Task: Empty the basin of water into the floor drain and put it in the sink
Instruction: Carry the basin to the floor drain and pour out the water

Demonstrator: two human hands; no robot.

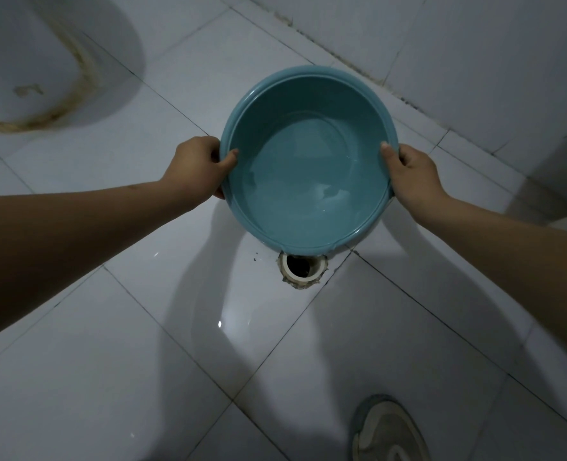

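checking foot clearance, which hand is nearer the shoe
Right. The right hand grips the basin rim on the shoe's side; the left hand grips the opposite rim, farther away.

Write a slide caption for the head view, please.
Both hands, left and right, tilt a blue basin over the floor drain.

We count one blue basin [308, 134] with one pool of water [303, 191] inside, and two hands on its rim — one left hand [197, 164], one right hand [413, 176]. Below it we've got one floor drain [302, 269], one shoe [385, 430] at the bottom edge — and one stained white fixture base [26, 61] at upper left.
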